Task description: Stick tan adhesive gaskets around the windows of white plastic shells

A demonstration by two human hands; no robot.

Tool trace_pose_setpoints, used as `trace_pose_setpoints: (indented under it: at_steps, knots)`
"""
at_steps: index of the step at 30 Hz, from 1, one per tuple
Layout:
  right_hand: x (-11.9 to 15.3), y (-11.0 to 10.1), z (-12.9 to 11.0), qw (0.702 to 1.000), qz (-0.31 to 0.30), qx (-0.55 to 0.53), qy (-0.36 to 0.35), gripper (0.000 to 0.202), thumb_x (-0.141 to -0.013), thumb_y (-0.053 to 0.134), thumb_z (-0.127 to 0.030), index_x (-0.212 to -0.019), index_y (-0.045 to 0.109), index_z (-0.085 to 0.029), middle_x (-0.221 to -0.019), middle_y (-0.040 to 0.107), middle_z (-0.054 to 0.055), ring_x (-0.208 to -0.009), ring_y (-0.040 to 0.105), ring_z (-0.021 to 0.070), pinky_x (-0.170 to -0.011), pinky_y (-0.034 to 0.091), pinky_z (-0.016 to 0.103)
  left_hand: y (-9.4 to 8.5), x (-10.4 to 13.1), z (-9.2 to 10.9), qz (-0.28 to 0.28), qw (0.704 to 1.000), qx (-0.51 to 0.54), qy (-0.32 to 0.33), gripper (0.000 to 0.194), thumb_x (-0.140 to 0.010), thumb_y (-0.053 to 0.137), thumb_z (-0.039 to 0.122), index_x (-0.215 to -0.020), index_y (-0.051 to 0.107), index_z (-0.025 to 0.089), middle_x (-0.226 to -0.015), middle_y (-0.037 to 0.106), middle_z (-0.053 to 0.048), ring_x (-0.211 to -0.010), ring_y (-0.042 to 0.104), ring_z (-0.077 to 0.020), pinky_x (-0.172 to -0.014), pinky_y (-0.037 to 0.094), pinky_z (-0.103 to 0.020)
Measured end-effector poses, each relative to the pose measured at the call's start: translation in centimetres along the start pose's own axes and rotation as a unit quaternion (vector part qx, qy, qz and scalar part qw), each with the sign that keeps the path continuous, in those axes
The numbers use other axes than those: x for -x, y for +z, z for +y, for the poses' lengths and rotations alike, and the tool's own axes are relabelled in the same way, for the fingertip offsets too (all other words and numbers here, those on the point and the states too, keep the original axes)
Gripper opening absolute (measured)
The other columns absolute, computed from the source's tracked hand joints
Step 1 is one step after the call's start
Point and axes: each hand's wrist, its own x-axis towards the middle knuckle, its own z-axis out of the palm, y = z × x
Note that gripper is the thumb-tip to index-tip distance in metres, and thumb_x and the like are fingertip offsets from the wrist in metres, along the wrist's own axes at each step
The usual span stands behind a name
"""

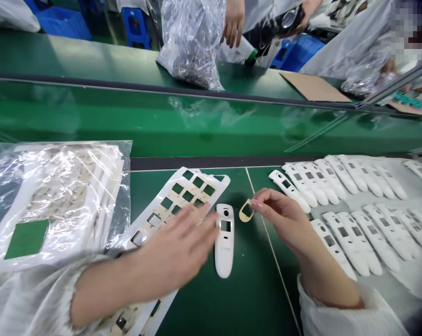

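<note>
My right hand (pixel 284 219) pinches a small yellowish frame-shaped sticker (pixel 246 211) by its edge, above the green tabletop. My left hand (pixel 183 247), slightly blurred, is open with its fingers stretched over a white sticker sheet (pixel 178 176) with rows of square cut-outs. Its fingertips come up to the left edge of a white plastic housing (pixel 224 254); I cannot tell whether they touch. This long, rounded housing lies face up between my hands, with a round hole and a square window near its top. My left hand and forearm hide part of the sheet.
A clear plastic bag (pixel 127 186) with more sticker sheets lies at the left. Rows of similar white housings (pixel 336 177) rest at the right. Behind a green ledge (pixel 144 116) stand a stuffed plastic bag (pixel 193 42) and a cardboard piece (pixel 315 87); another person's hand (pixel 234 21) is there.
</note>
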Motion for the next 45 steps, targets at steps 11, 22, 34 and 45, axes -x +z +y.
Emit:
trace_pose_setpoints:
  at_steps: [11,22,34,45]
  knots:
    - [-0.4,0.9,1.2,0.985,-0.135,0.104,0.031,0.017,-0.086,0.063,-0.036,-0.073,0.059,-0.026,-0.078,0.056,0.003,-0.071,0.051,0.0164,-0.065,0.041,0.032,1.3,0.0,2.3,-0.085,0.99,0.026,0.113,0.062,-0.09,0.055,0.052,-0.137,0.052,0.012,-0.151,0.041,-0.007,-0.141,0.036,-0.0238,-0.116,0.033,-0.038]
    - [0.8,2.0,0.4,0.963,-0.178,0.201,-0.014,0.015,-0.096,0.049,-0.027,-0.082,0.048,-0.023,-0.085,0.049,0.0,-0.081,0.05,0.0134,-0.07,0.042,0.03,0.6,0.0,2.6,-0.088,0.984,-0.032,0.151,0.049,-0.095,0.047,0.051,-0.132,0.058,0.021,-0.146,0.048,-0.006,-0.136,0.042,-0.0219,-0.117,0.022,-0.038]
    - [0.6,2.2,0.6,0.955,-0.166,0.242,-0.048,0.017,-0.093,0.055,-0.033,-0.079,0.05,-0.023,-0.083,0.049,-0.001,-0.08,0.049,0.0152,-0.069,0.04,0.031,0.2,0.0,2.7,-0.126,0.978,-0.045,0.161,0.057,-0.092,0.047,0.052,-0.138,0.052,0.019,-0.151,0.041,-0.009,-0.14,0.037,-0.025,-0.119,0.016,-0.042]
    - [0.7,2.3,0.5,0.944,-0.168,0.277,-0.052,0.017,-0.094,0.053,-0.035,-0.08,0.05,-0.025,-0.084,0.05,0.0,-0.082,0.05,0.0165,-0.069,0.043,0.033,0.3,0.2,2.7,-0.135,0.977,-0.031,0.164,0.064,-0.093,0.046,0.051,-0.143,0.045,0.011,-0.153,0.037,-0.013,-0.142,0.033,-0.0272,-0.12,0.015,-0.042]
